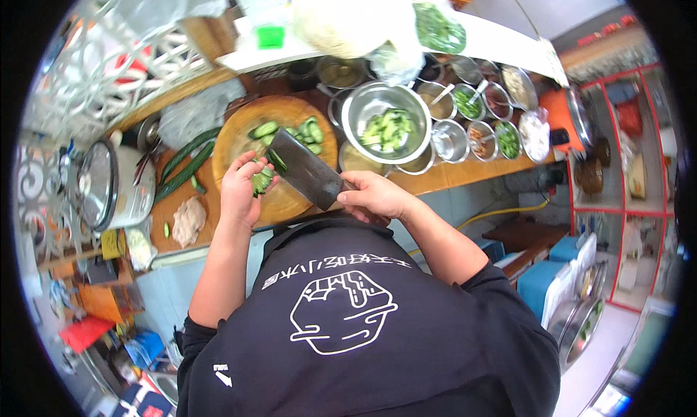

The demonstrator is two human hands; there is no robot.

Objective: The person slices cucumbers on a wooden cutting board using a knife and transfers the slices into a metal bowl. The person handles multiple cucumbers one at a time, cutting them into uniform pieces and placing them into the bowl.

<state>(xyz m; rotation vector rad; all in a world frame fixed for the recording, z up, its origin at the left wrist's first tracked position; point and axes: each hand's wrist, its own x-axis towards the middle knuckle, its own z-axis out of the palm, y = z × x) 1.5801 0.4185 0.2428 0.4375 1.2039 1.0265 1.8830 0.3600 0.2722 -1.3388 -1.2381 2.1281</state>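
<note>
My right hand (371, 195) grips the handle of a dark-bladed cleaver (309, 169), tilted above the round wooden chopping board (234, 126). A strip of cucumber clings to the blade near its far end. Cut cucumber pieces (262, 182) are held in my left hand (239, 185), above the board's left side. Behind the blade, cucumber slices (310, 131) lie on the board. A steel bowl (354, 112) beyond the board's right edge contains cut cucumber (389, 129). Two whole cucumbers (190, 166) rest left of the board.
Steel containers of chopped ingredients (469, 102) stand in rows to the right. A lidded cooker (122, 183), a crumpled cloth (189, 221) and small cucumber ends (197, 184) are at the left. A white shelf (495, 41) with bagged greens (440, 28) borders the back.
</note>
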